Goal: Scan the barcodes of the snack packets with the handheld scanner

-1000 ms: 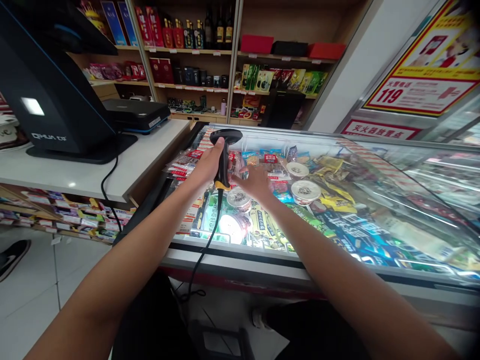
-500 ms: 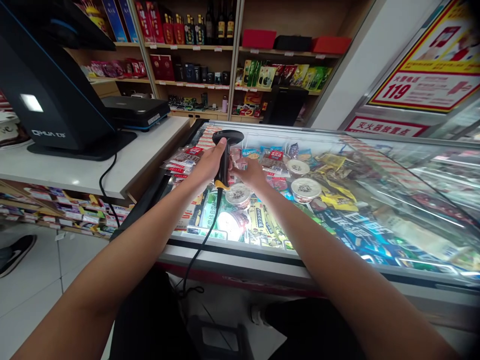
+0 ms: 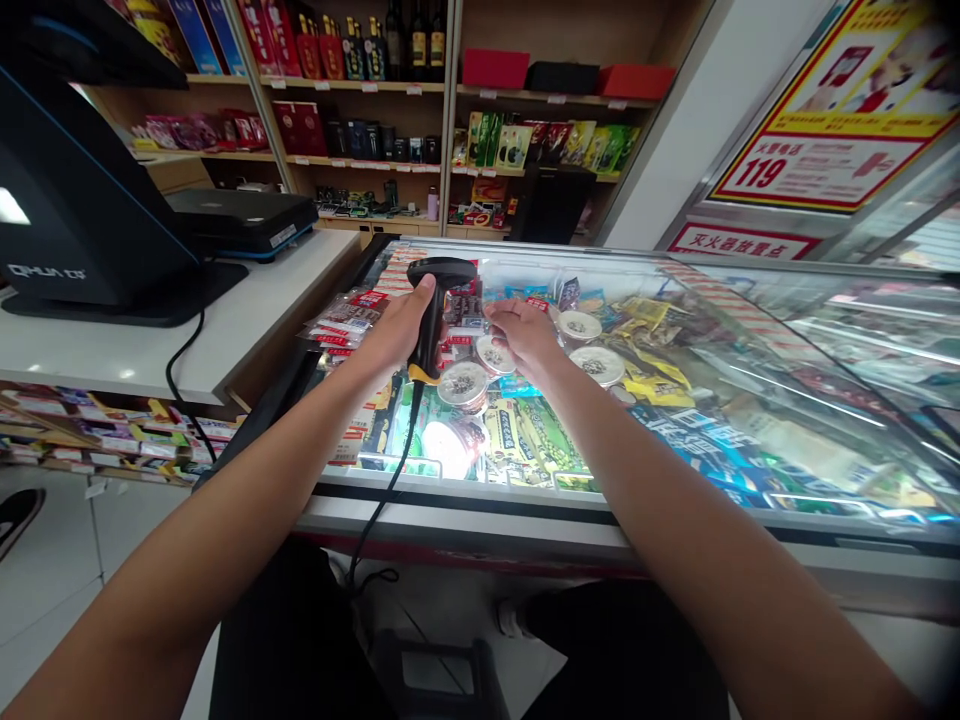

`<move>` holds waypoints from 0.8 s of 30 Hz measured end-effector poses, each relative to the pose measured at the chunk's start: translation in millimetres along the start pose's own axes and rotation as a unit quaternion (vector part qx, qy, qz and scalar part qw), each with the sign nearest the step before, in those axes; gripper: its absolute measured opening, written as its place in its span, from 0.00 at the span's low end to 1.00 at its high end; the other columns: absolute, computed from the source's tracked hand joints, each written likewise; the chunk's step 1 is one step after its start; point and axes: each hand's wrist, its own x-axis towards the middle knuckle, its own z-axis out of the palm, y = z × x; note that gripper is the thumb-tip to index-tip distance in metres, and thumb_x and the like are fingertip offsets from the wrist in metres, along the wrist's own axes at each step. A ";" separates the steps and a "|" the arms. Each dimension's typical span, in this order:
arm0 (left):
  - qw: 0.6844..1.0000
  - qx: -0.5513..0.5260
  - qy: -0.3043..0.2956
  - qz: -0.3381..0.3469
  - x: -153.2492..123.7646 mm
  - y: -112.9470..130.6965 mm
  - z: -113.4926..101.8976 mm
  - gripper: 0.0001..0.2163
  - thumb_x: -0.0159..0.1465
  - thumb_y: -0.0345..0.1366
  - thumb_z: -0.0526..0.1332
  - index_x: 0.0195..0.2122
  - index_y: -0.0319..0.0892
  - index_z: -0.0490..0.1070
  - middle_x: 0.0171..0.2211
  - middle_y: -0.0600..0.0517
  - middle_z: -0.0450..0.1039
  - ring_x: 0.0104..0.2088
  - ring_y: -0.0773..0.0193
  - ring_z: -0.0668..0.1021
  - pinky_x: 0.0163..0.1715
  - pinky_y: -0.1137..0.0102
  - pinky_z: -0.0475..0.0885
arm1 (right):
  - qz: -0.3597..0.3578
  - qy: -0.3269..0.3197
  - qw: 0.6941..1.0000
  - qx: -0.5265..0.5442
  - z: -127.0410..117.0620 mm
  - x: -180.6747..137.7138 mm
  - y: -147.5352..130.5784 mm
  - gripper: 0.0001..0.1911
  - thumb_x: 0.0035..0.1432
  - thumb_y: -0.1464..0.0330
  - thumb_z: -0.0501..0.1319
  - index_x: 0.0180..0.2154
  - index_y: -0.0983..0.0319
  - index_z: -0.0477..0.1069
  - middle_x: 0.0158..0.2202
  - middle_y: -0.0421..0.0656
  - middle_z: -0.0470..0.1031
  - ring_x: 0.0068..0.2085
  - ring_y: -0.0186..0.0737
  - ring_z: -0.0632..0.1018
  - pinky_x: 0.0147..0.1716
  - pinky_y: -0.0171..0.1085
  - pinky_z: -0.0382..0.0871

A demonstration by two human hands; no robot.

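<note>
My left hand (image 3: 401, 325) is wrapped round the handle of a black barcode scanner (image 3: 429, 320), its head upward and its cable trailing down over the freezer edge. Just right of the scanner, my right hand (image 3: 529, 335) has its fingers closed at the edge of a clear plastic food packet (image 3: 466, 308) with dark contents and red print. The scanner covers part of that packet. To the left, more red-labelled packets (image 3: 345, 318) lie overlapping on the freezer's glass top (image 3: 525, 480). Another red-labelled packet is mostly hidden behind my right hand.
Under the glass lie ice-cream tubs (image 3: 596, 366) and many wrapped ices (image 3: 517, 430). A white counter (image 3: 270, 300) at left bears a checkout terminal (image 3: 97, 200) and a black scale (image 3: 244, 218). Stocked shelves (image 3: 360, 90) stand behind; a stool (image 3: 439, 660) is below.
My right hand has drawn away from the scanner to the right, baring more of the packet. My left hand keeps its hold on the scanner. The whole view has shifted slightly.
</note>
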 end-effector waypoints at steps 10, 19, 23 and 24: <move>0.993 0.024 -0.107 -0.039 -9.9 -3.0 7.1 0.30 0.63 0.69 0.57 0.35 0.43 0.70 0.21 0.53 0.73 0.13 0.66 0.73 0.13 0.71 0.66 | -0.041 0.064 0.996 0.036 -15.2 8.2 -10.4 0.04 0.59 0.74 0.63 0.33 0.60 0.70 0.26 0.35 0.68 0.24 0.28 0.68 0.22 0.28 0.62; 0.992 0.035 -0.122 -0.025 -6.0 -10.7 5.1 0.30 0.64 0.68 0.56 0.35 0.42 0.70 0.23 0.51 0.74 0.14 0.65 0.75 0.14 0.71 0.66 | -0.026 0.077 0.997 0.007 -23.3 19.4 0.2 0.04 0.57 0.71 0.65 0.35 0.60 0.72 0.27 0.35 0.70 0.25 0.28 0.69 0.25 0.27 0.67; 0.992 0.030 -0.124 -0.023 -9.2 -4.8 5.7 0.28 0.64 0.67 0.58 0.35 0.43 0.70 0.22 0.53 0.74 0.15 0.67 0.74 0.14 0.72 0.67 | -0.036 0.073 0.997 -0.005 -25.3 22.0 1.2 0.04 0.57 0.70 0.65 0.36 0.60 0.72 0.28 0.35 0.70 0.26 0.29 0.70 0.26 0.29 0.68; 0.993 0.028 -0.116 -0.025 -10.0 -2.4 5.8 0.28 0.64 0.67 0.58 0.35 0.43 0.70 0.22 0.53 0.73 0.15 0.67 0.74 0.15 0.72 0.68 | -0.045 0.075 0.996 -0.020 -27.7 24.1 2.0 0.04 0.57 0.69 0.64 0.36 0.60 0.72 0.28 0.36 0.72 0.27 0.30 0.71 0.27 0.31 0.69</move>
